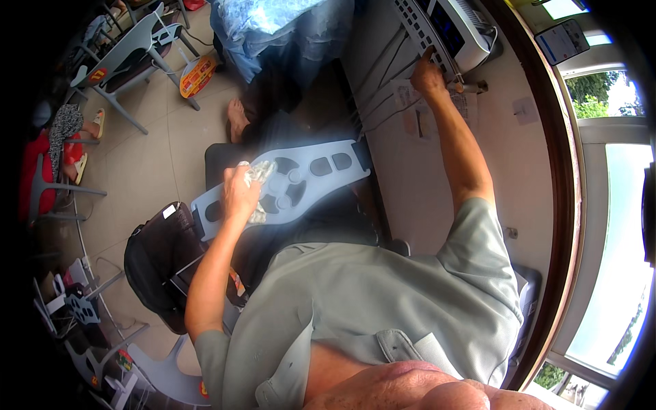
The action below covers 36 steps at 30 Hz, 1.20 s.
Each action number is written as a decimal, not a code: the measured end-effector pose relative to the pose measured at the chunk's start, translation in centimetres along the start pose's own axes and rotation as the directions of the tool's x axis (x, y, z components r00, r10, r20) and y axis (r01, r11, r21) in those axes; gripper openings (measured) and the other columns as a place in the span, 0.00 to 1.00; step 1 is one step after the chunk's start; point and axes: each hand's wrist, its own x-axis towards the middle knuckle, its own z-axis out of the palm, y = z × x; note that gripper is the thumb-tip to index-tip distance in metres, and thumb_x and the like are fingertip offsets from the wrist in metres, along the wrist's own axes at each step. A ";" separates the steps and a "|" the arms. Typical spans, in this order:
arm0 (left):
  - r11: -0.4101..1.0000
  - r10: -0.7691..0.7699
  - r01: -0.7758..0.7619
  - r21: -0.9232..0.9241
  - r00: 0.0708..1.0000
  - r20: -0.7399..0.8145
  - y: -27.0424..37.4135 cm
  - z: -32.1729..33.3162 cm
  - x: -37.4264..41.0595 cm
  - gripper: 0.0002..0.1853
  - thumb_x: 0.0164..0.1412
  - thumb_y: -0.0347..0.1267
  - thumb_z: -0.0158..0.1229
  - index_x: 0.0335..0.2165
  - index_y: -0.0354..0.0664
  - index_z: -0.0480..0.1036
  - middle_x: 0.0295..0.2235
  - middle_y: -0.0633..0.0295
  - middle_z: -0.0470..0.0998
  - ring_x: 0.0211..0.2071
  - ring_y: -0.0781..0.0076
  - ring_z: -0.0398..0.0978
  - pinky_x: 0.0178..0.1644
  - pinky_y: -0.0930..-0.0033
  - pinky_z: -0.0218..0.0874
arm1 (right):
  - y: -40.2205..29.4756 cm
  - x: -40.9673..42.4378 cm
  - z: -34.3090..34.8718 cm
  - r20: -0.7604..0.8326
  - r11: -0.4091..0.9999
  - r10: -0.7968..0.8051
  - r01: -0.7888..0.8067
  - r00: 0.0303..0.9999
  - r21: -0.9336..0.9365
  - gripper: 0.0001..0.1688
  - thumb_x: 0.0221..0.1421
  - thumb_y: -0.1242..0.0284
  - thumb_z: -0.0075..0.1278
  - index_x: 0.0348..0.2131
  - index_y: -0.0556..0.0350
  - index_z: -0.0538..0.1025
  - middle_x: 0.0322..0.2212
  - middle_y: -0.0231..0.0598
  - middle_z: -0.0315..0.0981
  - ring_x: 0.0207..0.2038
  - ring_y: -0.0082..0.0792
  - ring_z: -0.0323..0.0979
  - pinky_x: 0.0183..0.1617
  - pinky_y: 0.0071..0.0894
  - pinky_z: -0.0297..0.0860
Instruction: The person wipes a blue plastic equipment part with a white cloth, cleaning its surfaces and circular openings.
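Bunched under my left hand [241, 193] is a pale patterned cloth [262, 172]. The hand presses it against the left half of a light-grey plastic chair back [287, 184] with dark cutouts, which lies across in front of my body. My right arm reaches up along the wall to a panel [416, 28] with rows of dark buttons. The index finger of my right hand [429, 77] is extended at the lower end of that panel, with its tip at or very near the buttons. Nothing shows in that hand.
A white device with a dark display [445, 28] adjoins the panel, with cables [379, 84] below. Ahead, a person in blue translucent covering [287, 31] has a bare foot [237, 118] on the tiled floor. Grey chairs [120, 61] and a dark bag [159, 256] stand left; windows [610, 246] line the right.
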 end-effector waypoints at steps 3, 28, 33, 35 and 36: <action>1.000 0.006 -0.006 0.001 1.000 0.002 -0.1 0.0 0.1 0.22 0.52 0.33 0.57 0.48 0.44 0.73 0.47 0.50 0.70 0.46 0.44 0.72 0.50 0.51 0.65 | 0.0 0.1 -0.1 0.014 1.000 0.014 -0.014 1.000 0.007 0.58 0.55 0.74 0.50 0.63 0.74 0.26 0.38 0.70 0.76 0.42 0.61 0.77 0.46 0.56 0.73; 1.000 -0.017 0.017 -0.016 1.000 0.006 0.2 -0.3 -0.1 0.22 0.52 0.34 0.57 0.48 0.43 0.73 0.47 0.50 0.69 0.47 0.45 0.71 0.51 0.52 0.64 | -0.8 -1.2 -2.3 0.063 0.990 0.082 -0.088 0.995 0.111 0.53 0.53 0.74 0.47 0.67 0.67 0.33 0.43 0.81 0.70 0.48 0.68 0.72 0.55 0.51 0.69; 1.000 -0.007 0.007 -0.017 1.000 0.005 0.2 -0.4 -0.1 0.22 0.52 0.34 0.57 0.47 0.43 0.73 0.47 0.50 0.69 0.47 0.45 0.71 0.51 0.51 0.64 | -0.5 -1.1 -1.8 -0.005 0.990 0.051 -0.050 0.999 0.129 0.54 0.53 0.75 0.46 0.67 0.65 0.33 0.43 0.80 0.69 0.49 0.69 0.71 0.55 0.51 0.68; 1.000 -0.003 0.003 -0.019 1.000 -0.002 -0.1 -0.2 -0.1 0.22 0.52 0.34 0.57 0.47 0.43 0.73 0.46 0.50 0.69 0.47 0.45 0.71 0.50 0.51 0.64 | -1.0 -1.2 -2.2 0.033 0.994 0.044 -0.047 0.998 0.102 0.53 0.52 0.75 0.46 0.67 0.66 0.33 0.43 0.80 0.70 0.49 0.69 0.72 0.55 0.52 0.68; 1.000 0.001 -0.001 -0.019 1.000 -0.001 0.0 -0.3 -0.1 0.22 0.52 0.34 0.57 0.47 0.43 0.73 0.46 0.50 0.69 0.47 0.45 0.71 0.50 0.51 0.64 | -1.0 -1.4 -2.4 0.052 0.995 0.047 -0.052 0.998 0.087 0.53 0.52 0.75 0.46 0.67 0.66 0.34 0.42 0.81 0.70 0.49 0.69 0.72 0.55 0.52 0.68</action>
